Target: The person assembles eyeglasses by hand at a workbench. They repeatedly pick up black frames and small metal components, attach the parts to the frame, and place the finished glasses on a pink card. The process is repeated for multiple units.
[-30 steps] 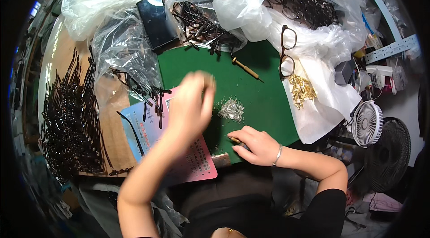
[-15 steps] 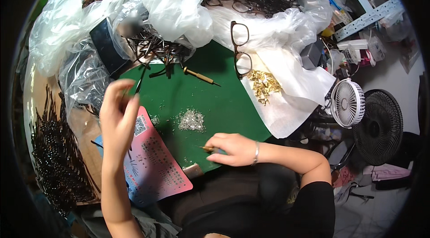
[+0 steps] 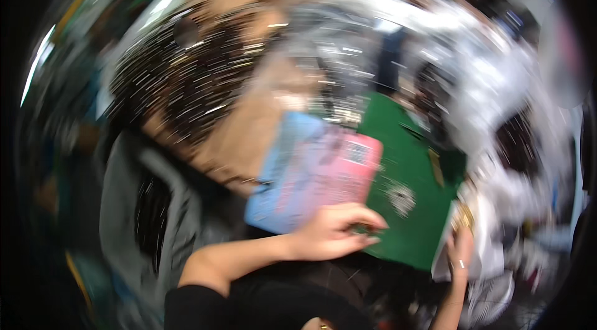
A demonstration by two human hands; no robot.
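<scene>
The view is smeared by motion. My left hand (image 3: 336, 230) is closed at the near left edge of the green mat (image 3: 404, 240), over the lower edge of a pink and blue printed sheet (image 3: 298, 174). Something small and dark seems to sit between its curled fingers, too blurred to name. To the right, my right hand (image 3: 460, 245) reaches to the gold pieces (image 3: 464, 215) on white paper (image 3: 488, 230); its fingers are unclear. A heap of small silvery bits (image 3: 400, 199) lies on the mat. Beyond it is a brass-coloured screwdriver (image 3: 436, 166).
Many dark, thin glossy strips (image 3: 199, 75) lie at the far left on brown cardboard (image 3: 239, 134). Clear plastic bags (image 3: 491, 75) are bunched along the far right. A grey cloth-like shape (image 3: 121, 199) is at the left, and a white fan (image 3: 491, 299) at the lower right.
The view has swung left, shifting the mat rightward. My left hand has come down from the mat's far left to its near edge. My right hand has moved across to the gold pieces.
</scene>
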